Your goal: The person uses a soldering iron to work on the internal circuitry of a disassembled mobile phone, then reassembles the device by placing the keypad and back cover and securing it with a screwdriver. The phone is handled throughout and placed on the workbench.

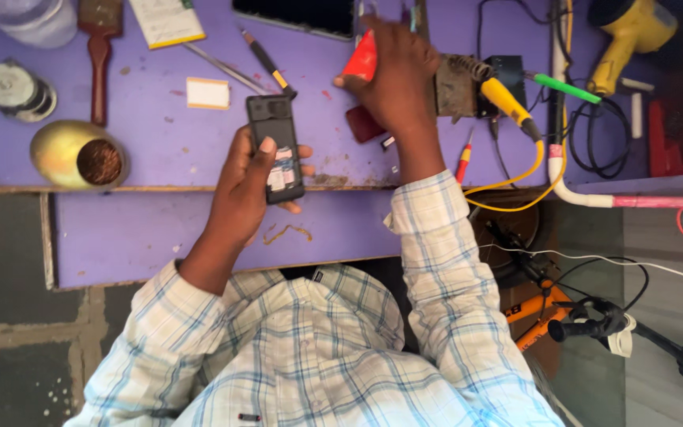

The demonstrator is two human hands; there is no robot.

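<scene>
Left hand [248, 180] is wrapped around a small black phone [277, 148] with its back cover off, thumb pressed on the exposed back; the phone sits near picture centre, above the front edge of the purple worktop [152, 150]. Right hand [393, 75], at 1 o'clock from the phone, is closed on a red tool [362, 59], pinched between fingers and thumb, tip pointing up. A dark red piece [361, 125] lies on the worktop just below that hand. At 3 o'clock from the right hand: a soldering iron [507, 103] with yellow grip resting in its stand, yellow cable looping down. A small red screwdriver [463, 162] lies at 5 o'clock from the right hand. A yellow heat gun [626, 35] sits at the far upper right. At 9 o'clock from the phone: a brass-coloured bowl [77, 154] with brown filling; above it a wooden brush [99, 55] and a round metal tin [13, 88]. A white card [208, 93] lies at 11 o'clock from the phone, tweezers [223, 67] and a pen-shaped tool [266, 63] just beyond. Both sleeves are checked shirt fabric.
</scene>
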